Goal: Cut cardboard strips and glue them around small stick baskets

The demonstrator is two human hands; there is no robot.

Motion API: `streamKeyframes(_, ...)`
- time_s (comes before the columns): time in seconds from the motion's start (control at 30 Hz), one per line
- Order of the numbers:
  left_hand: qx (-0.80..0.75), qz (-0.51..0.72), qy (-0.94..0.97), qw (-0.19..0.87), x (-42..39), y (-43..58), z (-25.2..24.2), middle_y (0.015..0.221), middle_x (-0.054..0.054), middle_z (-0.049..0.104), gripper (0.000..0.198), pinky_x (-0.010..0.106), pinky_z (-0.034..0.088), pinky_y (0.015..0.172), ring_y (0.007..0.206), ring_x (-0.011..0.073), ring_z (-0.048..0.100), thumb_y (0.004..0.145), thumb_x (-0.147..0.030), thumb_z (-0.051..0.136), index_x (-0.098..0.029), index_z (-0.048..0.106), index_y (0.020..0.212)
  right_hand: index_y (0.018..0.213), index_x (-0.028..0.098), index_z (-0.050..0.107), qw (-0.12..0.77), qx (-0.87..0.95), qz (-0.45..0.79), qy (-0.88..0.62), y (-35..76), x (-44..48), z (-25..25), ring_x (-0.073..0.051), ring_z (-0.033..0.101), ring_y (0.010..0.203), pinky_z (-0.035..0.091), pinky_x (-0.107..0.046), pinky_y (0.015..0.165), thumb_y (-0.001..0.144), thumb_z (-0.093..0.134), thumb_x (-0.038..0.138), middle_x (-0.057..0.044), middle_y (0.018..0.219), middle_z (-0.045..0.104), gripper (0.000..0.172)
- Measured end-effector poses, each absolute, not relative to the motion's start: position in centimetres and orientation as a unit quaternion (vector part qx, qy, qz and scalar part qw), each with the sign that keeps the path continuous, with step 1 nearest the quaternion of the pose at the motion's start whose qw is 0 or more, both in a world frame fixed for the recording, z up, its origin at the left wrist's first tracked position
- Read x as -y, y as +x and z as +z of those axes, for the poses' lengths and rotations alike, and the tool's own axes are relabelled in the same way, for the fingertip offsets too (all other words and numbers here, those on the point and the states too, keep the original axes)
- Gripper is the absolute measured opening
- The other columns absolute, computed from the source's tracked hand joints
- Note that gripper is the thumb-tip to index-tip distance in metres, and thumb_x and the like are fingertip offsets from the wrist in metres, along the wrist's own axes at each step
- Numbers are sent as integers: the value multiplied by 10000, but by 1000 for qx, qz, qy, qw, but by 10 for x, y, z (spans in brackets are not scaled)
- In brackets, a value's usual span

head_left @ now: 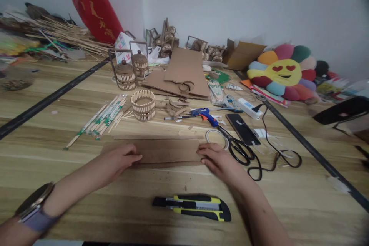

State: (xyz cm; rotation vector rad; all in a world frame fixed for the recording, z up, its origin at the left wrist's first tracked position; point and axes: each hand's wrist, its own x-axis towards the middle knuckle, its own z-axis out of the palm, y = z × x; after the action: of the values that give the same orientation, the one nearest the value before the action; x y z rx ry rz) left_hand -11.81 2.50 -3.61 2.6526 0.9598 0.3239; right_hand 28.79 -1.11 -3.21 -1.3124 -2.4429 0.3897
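A rectangular cardboard strip (pixel 170 152) lies across the table in front of me. My left hand (pixel 122 158) grips its left end, fingers and thumb pressed together at the edge. At the opposite end, my right hand (pixel 215 157) holds the cardboard with bent fingers, the thumb near the lower edge. Just beyond runs a thin cardboard sliver (pixel 161 137). Nearer to me, a yellow and black utility knife (pixel 193 206) rests on the wood. A roll of tape (pixel 217 138) and black-handled scissors (pixel 242 150) sit beside my right hand.
Behind the strip are a small round stick basket (pixel 143 105), bagged wooden sticks (pixel 108 117) and a blue glue gun (pixel 204 115). A phone (pixel 242 128) and a black cable (pixel 268 169) lie rightward. Cardboard sheets (pixel 187 69) and lidded baskets (pixel 125 76) stand farther back.
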Motion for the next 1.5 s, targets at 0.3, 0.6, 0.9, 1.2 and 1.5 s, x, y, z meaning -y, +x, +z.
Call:
streamKeyframes(0.3, -263, -20, 942, 208, -53, -34, 8, 1029, 41, 605, 362, 263, 438, 735, 860, 189, 604, 928, -90, 562, -261, 715, 1208, 1137, 186, 699, 172, 856, 146, -464, 287, 11, -31, -267, 651, 1122, 537, -430, 964, 970, 533, 170, -147, 1186, 706, 236)
streamKeyframes(0.6, -241, 6, 946, 217, -54, -23, 9, 1153, 50, 619, 343, 290, 476, 851, 986, 219, 637, 854, -104, 730, -241, 719, 1168, 1134, 193, 697, 177, 853, 141, -471, 286, 13, -30, -275, 631, 1191, 524, -446, 997, 962, 559, 173, -149, 1250, 695, 222)
streamKeyframes(0.9, -244, -6, 956, 161, -49, -21, 6, 1117, 66, 614, 375, 316, 485, 852, 988, 232, 619, 849, -103, 758, -233, 709, 1196, 1114, 184, 688, 191, 858, 150, -452, 285, 12, -31, -261, 656, 1151, 547, -431, 971, 975, 573, 173, -148, 1188, 722, 181)
streamKeyframes(1.2, -237, -14, 961, 140, -47, -20, 3, 1123, 70, 607, 358, 323, 478, 881, 1009, 237, 596, 859, -95, 739, -228, 689, 1188, 1117, 178, 687, 183, 861, 140, -452, 286, 12, -33, -266, 670, 1134, 560, -439, 960, 981, 560, 168, -151, 1200, 724, 186)
streamKeyframes(1.5, -238, -9, 960, 145, -46, -20, 7, 1134, 71, 597, 350, 320, 472, 881, 1004, 231, 593, 865, -69, 712, -227, 683, 1175, 1112, 191, 690, 181, 857, 141, -462, 284, 12, -31, -253, 674, 1128, 557, -428, 963, 976, 558, 162, -136, 1184, 730, 191)
